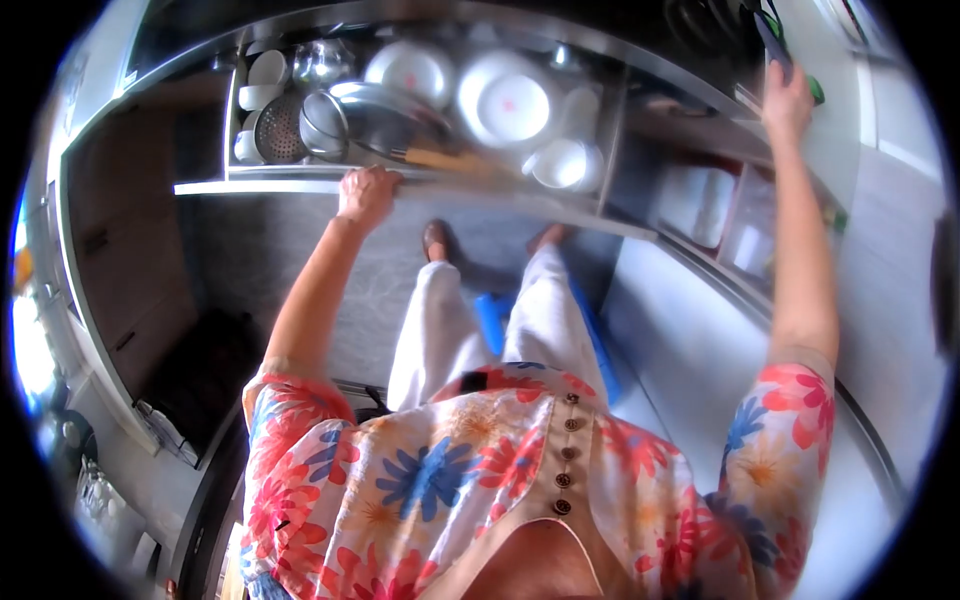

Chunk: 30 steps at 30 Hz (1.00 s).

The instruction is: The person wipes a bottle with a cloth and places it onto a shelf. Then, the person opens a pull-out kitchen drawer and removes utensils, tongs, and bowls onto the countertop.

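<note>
My left hand (368,195) is closed over the front edge of a pulled-out drawer (250,187). Inside the drawer, white plates (508,100) lie toward the right, beside a white bowl (562,163). Closer to my left hand are a perforated metal colander (279,128) and a shiny metal pan or lid (385,115), with a blurred light-brown handle (435,158) beside it. Far to the upper right, my right hand (788,100) has its fingers wrapped round a dark, long object (772,45) whose kind I cannot make out. Something green (816,91) shows just behind that hand.
A lower open compartment (700,205) with pale containers is to the right of the drawer. White cabinet fronts (670,320) run along my right side. A blue object (490,318) shows by my legs on the grey floor (290,240). Dark cabinets (125,250) stand at left.
</note>
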### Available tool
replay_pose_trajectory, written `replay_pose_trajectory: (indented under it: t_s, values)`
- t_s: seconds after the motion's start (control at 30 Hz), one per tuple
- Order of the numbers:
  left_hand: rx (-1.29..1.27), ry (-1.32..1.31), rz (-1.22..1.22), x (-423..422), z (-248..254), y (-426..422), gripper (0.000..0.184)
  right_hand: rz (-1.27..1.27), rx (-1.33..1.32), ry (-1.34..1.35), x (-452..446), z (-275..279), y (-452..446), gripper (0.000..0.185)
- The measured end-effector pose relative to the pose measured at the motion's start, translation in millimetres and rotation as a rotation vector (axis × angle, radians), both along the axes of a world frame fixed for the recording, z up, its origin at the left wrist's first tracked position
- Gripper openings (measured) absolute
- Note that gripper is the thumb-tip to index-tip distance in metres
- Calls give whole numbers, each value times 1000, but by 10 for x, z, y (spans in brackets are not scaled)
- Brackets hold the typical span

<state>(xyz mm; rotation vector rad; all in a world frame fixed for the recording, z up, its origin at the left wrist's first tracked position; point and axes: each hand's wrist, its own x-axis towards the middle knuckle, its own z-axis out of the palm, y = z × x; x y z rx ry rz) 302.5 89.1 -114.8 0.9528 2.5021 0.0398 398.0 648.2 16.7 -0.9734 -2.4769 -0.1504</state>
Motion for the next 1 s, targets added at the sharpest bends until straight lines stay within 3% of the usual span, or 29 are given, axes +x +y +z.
replay_pose_trajectory:
  t_s: [0.03,0.27,0.8,0.9,1.0]
  values:
    - [8,-10,-7,112,-55,-304,26,-1,0,-1,108,-40,-264,51]
    - [-24,13,-35,249,-324,-368,25,-8,-26,18,76,-110,-177,50]
    - [-113,-123,-2,423,-401,8,17,37,-33,-4,323,-495,590,57]
    - [-94,-79,-49,474,-419,74,22,38,-25,-8,395,-518,681,58]
    - [-222,-295,-140,230,-85,95,36,44,-78,-7,345,-400,477,58]
